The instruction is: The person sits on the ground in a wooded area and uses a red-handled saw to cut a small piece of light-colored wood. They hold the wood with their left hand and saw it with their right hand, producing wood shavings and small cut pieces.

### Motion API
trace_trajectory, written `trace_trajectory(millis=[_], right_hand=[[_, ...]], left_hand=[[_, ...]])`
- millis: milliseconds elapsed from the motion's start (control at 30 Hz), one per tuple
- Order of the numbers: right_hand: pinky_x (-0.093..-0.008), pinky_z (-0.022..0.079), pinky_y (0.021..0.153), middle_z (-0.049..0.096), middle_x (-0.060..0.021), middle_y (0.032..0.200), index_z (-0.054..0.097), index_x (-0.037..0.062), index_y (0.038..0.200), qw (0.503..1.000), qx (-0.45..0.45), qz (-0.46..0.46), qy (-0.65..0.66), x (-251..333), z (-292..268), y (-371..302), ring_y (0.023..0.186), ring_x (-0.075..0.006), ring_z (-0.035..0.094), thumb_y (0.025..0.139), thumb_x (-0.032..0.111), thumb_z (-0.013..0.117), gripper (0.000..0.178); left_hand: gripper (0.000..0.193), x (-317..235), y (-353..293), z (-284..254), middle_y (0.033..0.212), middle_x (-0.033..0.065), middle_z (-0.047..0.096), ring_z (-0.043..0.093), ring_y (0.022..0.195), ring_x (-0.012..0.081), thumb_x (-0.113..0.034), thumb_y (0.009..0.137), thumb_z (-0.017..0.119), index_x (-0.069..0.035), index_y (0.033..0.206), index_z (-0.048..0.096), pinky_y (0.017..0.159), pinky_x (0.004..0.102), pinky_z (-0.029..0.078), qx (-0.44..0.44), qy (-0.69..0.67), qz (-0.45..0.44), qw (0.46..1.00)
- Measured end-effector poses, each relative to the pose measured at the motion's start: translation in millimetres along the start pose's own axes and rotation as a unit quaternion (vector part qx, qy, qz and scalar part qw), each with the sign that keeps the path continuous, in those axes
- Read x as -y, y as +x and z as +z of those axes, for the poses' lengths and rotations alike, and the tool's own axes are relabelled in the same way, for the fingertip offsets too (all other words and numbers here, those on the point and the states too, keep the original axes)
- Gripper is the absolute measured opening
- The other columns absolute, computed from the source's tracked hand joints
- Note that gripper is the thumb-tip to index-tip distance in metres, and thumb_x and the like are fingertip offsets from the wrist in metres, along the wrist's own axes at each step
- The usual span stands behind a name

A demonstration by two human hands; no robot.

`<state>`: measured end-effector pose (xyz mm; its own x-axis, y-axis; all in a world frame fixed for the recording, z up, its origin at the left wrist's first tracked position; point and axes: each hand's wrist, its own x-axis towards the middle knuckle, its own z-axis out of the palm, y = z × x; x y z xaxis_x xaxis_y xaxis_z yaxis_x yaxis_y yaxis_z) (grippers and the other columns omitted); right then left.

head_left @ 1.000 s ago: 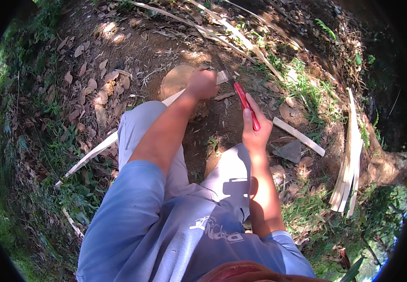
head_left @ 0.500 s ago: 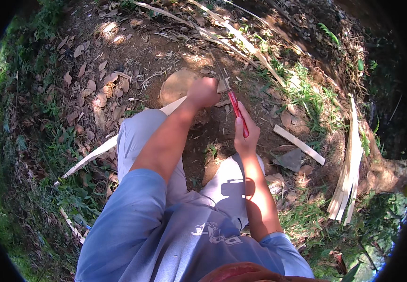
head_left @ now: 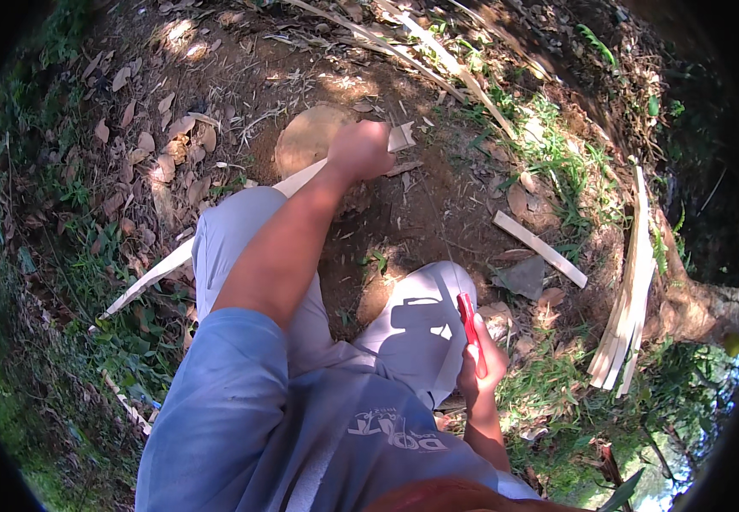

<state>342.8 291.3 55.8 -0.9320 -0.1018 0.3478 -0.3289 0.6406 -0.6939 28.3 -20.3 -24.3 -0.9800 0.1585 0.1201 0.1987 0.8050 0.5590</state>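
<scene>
My left hand (head_left: pixel 361 152) is closed around a long pale bamboo strip (head_left: pixel 301 177), near its far end. A short split end sticks out to the right of the fist. The strip runs back to the left beneath my forearm and across my left leg, which hide parts of it. Just behind the fist is a round cut stump (head_left: pixel 308 141). My right hand (head_left: pixel 487 365) grips a red-handled knife (head_left: pixel 469 320) beside my right knee, apart from the strip. Its narrow blade points up and away and is hard to make out.
Long pale strips (head_left: pixel 438 55) lie across the ground at the far side. A bundle of strips (head_left: pixel 628 299) rests at the right, near a short flat piece (head_left: pixel 540 248) and a grey stone (head_left: pixel 523 278). Dry leaves (head_left: pixel 165 162) cover the ground at the left.
My right hand has drawn the knife back from the strip's end toward my right knee. The left hand keeps its hold on the strip and has shifted only slightly in view.
</scene>
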Motion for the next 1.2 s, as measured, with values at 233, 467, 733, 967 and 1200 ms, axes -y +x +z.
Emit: trace_trajectory(millis=[233,467,733,967,1200], right_hand=[[-0.0294,0.054,0.069,0.078,-0.0146,0.093,0.067,-0.0020,0.145,0.989,0.067,0.112,-0.066,29.7,32.6,61.2,0.068,-0.0136,0.066,0.104,0.019,0.062,0.046],[-0.0280,0.052,0.066,0.079,-0.0166,0.092,0.068,0.0082,0.147,0.993,-0.045,-0.034,0.099,11.5,131.8,197.8,0.068,-0.0103,0.066,0.104,0.010,0.065,0.043],[-0.0286,0.054,0.069,0.080,-0.0179,0.097,0.068,0.0065,0.147,0.992,-0.046,-0.039,0.112,-15.4,132.3,170.8,0.071,-0.0109,0.068,0.104,0.009,0.064,0.043],[-0.0308,0.054,0.068,0.078,-0.0210,0.098,0.068,0.0012,0.145,0.994,0.053,0.035,-0.094,-19.4,23.7,26.1,0.068,-0.0172,0.068,0.096,0.003,0.067,0.049],[-0.0294,0.049,0.060,0.075,-0.0152,0.086,0.063,-0.0133,0.141,0.994,0.089,0.048,-0.029,82.8,-27.7,19.3,0.063,-0.0158,0.063,0.101,0.007,0.063,0.045]], left_hand=[[0.031,-5.0,2.5,-6.6,0.095,0.0234,0.077,0.075,0.094,0.0426,-0.024,0.080,0.073,-0.002,0.101,0.074,0.087,0.0539,0.060,0.038,0.008,-0.012,0.999],[0.034,-14.4,3.5,-17.1,0.103,0.0225,0.078,0.076,0.100,0.0412,-0.027,0.082,0.074,-0.004,0.106,0.076,0.092,0.0506,0.060,0.056,0.013,-0.023,0.998],[0.030,-1.4,3.2,-9.6,0.102,0.0239,0.078,0.075,0.101,0.0423,-0.024,0.081,0.074,-0.003,0.101,0.077,0.093,0.0513,0.060,0.059,-0.025,-0.023,0.998],[0.026,2.9,0.6,-6.0,0.092,0.0254,0.076,0.074,0.092,0.0456,-0.019,0.077,0.072,0.000,0.095,0.074,0.087,0.0542,0.059,0.020,-0.043,0.006,0.999],[0.024,0.0,-0.7,0.9,0.090,0.0241,0.076,0.074,0.088,0.0442,-0.018,0.077,0.072,-0.001,0.093,0.073,0.083,0.0548,0.060,-0.016,-0.025,0.022,0.999]])
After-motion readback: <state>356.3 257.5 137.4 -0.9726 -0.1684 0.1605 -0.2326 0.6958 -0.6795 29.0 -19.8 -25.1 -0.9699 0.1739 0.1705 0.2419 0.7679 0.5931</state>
